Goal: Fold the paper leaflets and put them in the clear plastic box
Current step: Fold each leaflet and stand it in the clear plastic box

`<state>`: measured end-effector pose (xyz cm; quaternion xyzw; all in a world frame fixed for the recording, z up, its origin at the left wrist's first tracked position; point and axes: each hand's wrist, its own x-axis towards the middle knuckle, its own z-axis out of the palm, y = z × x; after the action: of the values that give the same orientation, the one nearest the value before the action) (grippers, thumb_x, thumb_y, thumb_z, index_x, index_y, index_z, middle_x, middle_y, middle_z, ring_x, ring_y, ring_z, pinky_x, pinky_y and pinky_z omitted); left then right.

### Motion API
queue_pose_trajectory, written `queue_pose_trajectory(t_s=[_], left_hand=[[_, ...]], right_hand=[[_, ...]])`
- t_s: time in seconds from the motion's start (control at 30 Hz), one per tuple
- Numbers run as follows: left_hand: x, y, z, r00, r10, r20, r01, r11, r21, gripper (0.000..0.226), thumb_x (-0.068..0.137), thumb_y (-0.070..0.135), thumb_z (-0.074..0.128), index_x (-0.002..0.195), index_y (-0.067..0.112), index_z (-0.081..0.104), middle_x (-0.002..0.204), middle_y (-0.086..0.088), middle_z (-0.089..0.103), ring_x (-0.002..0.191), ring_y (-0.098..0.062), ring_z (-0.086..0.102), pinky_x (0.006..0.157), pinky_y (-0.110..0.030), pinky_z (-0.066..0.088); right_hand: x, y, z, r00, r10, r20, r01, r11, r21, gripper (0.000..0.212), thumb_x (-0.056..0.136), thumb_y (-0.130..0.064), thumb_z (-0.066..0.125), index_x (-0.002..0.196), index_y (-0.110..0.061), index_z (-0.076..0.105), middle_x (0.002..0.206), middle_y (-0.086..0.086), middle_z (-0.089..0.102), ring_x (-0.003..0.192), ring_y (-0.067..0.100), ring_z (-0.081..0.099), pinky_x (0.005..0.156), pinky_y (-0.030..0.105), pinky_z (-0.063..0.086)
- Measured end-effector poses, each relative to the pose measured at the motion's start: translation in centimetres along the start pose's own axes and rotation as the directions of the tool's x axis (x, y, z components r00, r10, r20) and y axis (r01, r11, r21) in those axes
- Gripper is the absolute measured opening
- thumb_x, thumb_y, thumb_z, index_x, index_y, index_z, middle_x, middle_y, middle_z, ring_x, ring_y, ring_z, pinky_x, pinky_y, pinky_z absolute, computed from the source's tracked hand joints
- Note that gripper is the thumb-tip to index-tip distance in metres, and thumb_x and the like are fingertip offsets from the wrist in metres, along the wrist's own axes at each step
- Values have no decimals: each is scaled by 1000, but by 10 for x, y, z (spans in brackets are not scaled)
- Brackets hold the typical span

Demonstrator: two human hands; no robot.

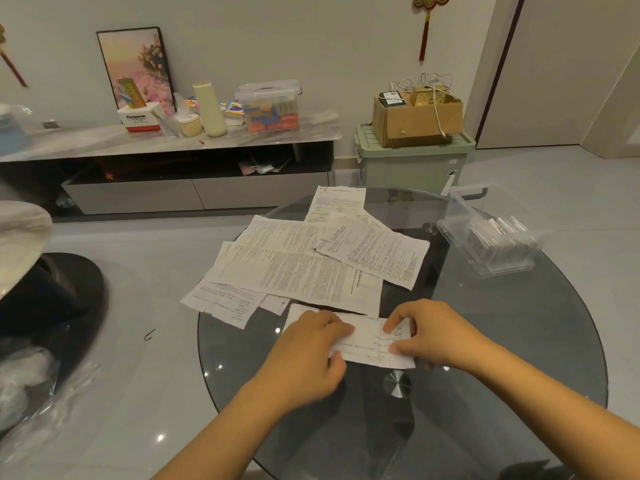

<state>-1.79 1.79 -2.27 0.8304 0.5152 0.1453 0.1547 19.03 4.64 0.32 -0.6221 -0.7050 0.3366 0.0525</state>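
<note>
While both hands work at the near edge of the round glass table, a folded leaflet lies flat between them; the left hand rests on its left end with fingers curled over the paper and the thumb tucked at the near edge, gripping it; the right hand pinches the right end, forefinger on the top face and thumb at the near edge. Just beyond the hands a loose heap of unfolded leaflets overlaps across the middle of the table, reaching the far rim; a small white slip peeks out from the heap's near edge. At the far right of the table stands the clear plastic box, open at the top, with folded papers already inside; it sits well apart from the hands. Farther off, against the wall, a low console carries a lidded storage tub, a cream bottle and a framed picture; to its right a cardboard carton sits on a green bin.
</note>
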Motion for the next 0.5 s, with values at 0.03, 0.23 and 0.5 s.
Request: queue_pose_trajectory(t_s=[0.03, 0.23, 0.5], left_hand=[[0, 3, 2, 1000, 2, 13, -2, 1000, 11, 52, 85, 36, 42, 136, 27, 46, 131, 12, 45, 116, -6, 39, 96, -18, 34], [-2, 10, -1, 994, 13, 105, -25, 993, 115, 62, 81, 65, 45, 135, 34, 45, 136, 15, 41, 120, -5, 35, 99, -23, 34], [-6, 14, 0, 985, 5, 174, -24, 994, 110, 73, 69, 77, 55, 128, 33, 53, 135, 18, 43, 123, -3, 32, 103, -24, 34]], right_hand=[[-2, 1, -1, 999, 8, 33, -9, 1000, 27, 26, 81, -17, 69, 105, -25, 63, 78, -6, 62, 49, 13, 63, 49, 20, 51], [-16, 0, -11, 968, -40, 247, -46, 942, 334, 18, 88, -5, 59, 104, -8, 66, 83, 11, 74, 73, 22, 72, 49, 20, 52], [-22, -12, -20, 976, -135, 168, 48, 895, 443, 15, 88, -12, 60, 94, -11, 73, 82, 3, 75, 52, 11, 64, 38, 14, 31]])
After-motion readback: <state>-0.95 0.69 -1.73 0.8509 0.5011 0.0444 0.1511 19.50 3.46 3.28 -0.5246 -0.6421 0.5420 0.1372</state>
